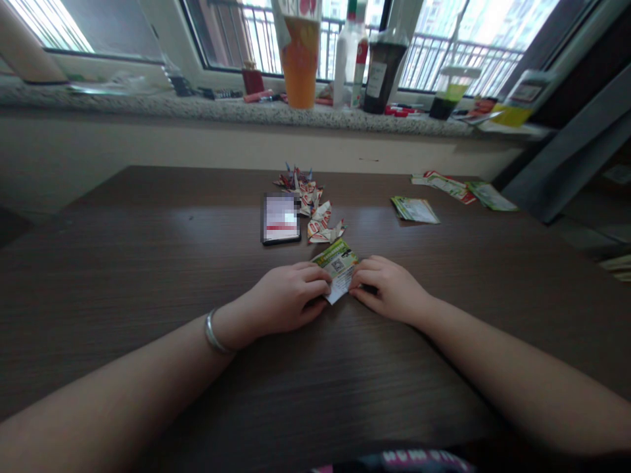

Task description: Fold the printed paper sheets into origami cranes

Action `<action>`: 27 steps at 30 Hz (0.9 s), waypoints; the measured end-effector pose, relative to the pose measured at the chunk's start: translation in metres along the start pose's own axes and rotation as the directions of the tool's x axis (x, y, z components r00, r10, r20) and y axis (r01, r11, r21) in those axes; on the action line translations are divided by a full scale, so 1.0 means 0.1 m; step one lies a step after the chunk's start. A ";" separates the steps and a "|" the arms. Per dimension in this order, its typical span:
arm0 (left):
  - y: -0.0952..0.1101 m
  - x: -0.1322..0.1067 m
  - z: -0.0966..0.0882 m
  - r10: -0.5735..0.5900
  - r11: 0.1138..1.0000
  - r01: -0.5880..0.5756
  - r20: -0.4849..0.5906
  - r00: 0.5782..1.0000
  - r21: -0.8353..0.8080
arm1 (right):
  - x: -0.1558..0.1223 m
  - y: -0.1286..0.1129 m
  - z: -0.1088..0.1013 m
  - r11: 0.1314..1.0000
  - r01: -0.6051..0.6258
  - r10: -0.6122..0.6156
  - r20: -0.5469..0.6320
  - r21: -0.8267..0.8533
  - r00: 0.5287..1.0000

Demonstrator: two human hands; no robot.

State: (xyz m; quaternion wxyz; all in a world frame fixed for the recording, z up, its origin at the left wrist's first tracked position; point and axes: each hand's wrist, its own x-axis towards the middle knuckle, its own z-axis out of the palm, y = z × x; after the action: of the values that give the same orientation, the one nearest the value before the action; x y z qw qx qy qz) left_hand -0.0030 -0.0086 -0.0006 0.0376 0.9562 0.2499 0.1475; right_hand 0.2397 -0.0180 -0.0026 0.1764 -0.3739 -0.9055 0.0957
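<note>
A small printed paper (338, 268), green and white with a code square on it, lies on the dark wooden table (148, 263) between my hands. My left hand (286, 297) rests on the table with its fingers curled, pinching the paper's left edge. My right hand (389, 289) is curled the same way and grips the paper's right edge. A silver bangle (213, 334) sits on my left wrist. Just beyond the paper lies a row of several folded paper cranes (310, 203) beside a phone (280, 218).
More printed sheets lie at the right: one stack (415, 209) and a spread of others (463, 189) near the table's far right corner. The stone window sill (148, 105) holds an orange cup (300, 52), bottles (351, 56), a dark drink (382, 72) and small clutter.
</note>
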 end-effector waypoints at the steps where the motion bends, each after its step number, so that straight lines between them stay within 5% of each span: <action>1: 0.02 0.00 -0.01 -0.026 0.999 0.026 0.012 1.000 0.027 | 0.00 0.00 0.00 1.000 -0.006 0.006 0.002 0.002 1.000; 7: 0.09 0.02 0.00 -0.010 0.988 0.004 0.038 0.999 0.155 | 0.02 -0.07 0.01 1.000 -0.018 0.018 0.004 0.002 1.000; 13: 0.05 0.05 0.02 0.031 0.987 -0.024 -0.044 0.999 0.160 | 0.03 -0.08 0.01 0.999 0.003 -0.004 0.007 0.046 1.000; 20: 0.05 0.06 -0.01 -0.135 0.990 0.135 -0.010 0.991 -0.030 | 0.02 -0.06 0.02 0.992 0.029 -0.028 -0.014 0.121 1.000; 27: 0.02 0.06 0.01 -0.241 0.966 0.237 -0.028 0.970 -0.103 | 0.01 -0.07 0.05 0.989 -0.093 0.097 -0.034 0.114 0.995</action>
State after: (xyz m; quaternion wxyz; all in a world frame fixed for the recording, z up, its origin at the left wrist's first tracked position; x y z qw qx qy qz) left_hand 0.0037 -0.0073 0.0000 0.0973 0.9130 0.3563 0.1731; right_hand 0.2332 -0.0225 -0.0046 0.2102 -0.4078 -0.8762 0.1475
